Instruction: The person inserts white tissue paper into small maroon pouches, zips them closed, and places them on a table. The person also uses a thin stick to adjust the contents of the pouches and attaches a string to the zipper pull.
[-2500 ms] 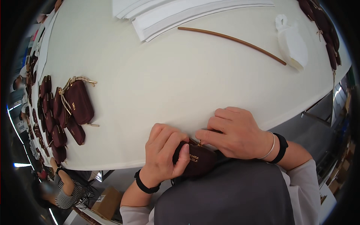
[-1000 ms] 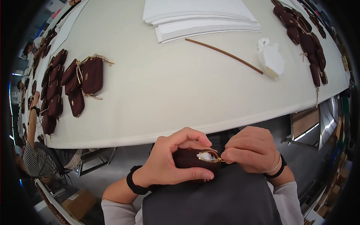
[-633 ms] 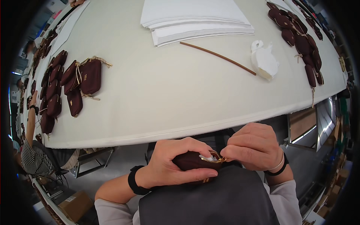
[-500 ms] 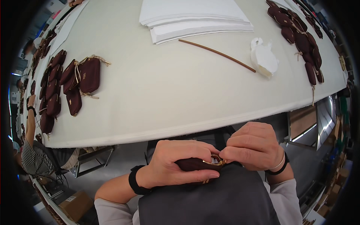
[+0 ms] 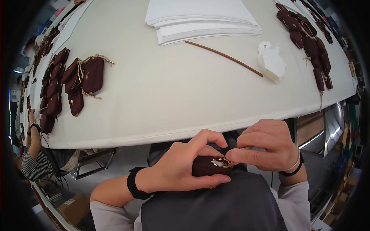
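Note:
A small dark maroon zip pouch [image 5: 203,166] is held above my lap, just in front of the table edge. My left hand [image 5: 185,163] wraps around it from the left, thumb along the near side and index finger raised and bent above it. The gold-toothed zipper is partly unzipped, and something white shows inside the gap. My right hand [image 5: 266,148] is closed in a pinch at the zipper's right end, by the gold slider. Its fingers hide what exactly lies between them.
Stacked maroon pouches [image 5: 54,92] with beige cords lie on the table at left, more pouches [image 5: 310,46] at far right. White sheets [image 5: 204,19], a thin brown stick [image 5: 223,58] and a white wrapped lump [image 5: 271,61] lie further back. Another person's arm [image 5: 34,142] is at far left.
My left index finger has lifted off the pouch and bent upward, showing more of the pouch and the white inside. My right hand has shifted slightly up and right.

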`<action>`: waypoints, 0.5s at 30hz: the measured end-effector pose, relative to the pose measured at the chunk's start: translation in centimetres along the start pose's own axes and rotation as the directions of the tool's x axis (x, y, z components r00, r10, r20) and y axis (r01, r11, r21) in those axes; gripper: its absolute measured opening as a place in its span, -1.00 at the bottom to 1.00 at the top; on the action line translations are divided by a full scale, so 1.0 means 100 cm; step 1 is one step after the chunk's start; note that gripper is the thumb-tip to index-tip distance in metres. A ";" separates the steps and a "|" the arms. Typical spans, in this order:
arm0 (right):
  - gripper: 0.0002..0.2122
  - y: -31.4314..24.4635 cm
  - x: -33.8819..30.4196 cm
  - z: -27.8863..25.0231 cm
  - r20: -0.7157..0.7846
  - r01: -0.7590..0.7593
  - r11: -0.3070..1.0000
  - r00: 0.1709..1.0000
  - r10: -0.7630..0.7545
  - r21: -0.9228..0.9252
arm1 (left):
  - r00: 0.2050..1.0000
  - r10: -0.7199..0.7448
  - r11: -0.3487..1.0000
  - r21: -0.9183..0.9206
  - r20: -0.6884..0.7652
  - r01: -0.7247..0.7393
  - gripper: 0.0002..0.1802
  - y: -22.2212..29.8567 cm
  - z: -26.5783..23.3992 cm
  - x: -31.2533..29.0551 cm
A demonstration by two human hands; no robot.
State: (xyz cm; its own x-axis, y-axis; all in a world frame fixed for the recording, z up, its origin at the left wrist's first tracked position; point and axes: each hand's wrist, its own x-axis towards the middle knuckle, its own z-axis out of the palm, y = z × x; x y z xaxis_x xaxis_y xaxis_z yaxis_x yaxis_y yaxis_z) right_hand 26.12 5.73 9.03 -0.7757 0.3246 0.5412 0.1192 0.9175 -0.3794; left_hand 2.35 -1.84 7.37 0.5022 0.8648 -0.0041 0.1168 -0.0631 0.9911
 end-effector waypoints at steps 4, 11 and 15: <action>-0.81 0.006 0.030 -0.005 0.079 0.083 0.997 0.993 -0.083 -0.004 | 0.996 -0.046 0.999 0.004 0.082 0.046 -0.33 0.010 -0.003 0.012; -0.80 0.019 0.050 0.009 0.180 0.126 0.991 0.977 -0.117 -0.040 | 0.998 -0.065 0.996 0.060 0.016 0.063 -0.37 0.002 -0.009 0.017; -0.77 0.027 0.057 0.022 -0.034 0.028 0.995 0.999 -0.031 -0.095 | 0.953 -0.293 0.909 -0.330 -0.072 0.254 -0.56 -0.018 -0.019 0.019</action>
State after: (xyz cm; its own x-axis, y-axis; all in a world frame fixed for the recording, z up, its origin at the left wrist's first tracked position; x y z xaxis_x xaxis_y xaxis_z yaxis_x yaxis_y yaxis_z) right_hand 20.62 9.59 9.44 -0.7574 0.3033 0.5782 0.1556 0.9439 -0.2913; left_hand 1.43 0.86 5.84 0.3827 0.8789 -0.2848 -0.0491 0.3272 0.9437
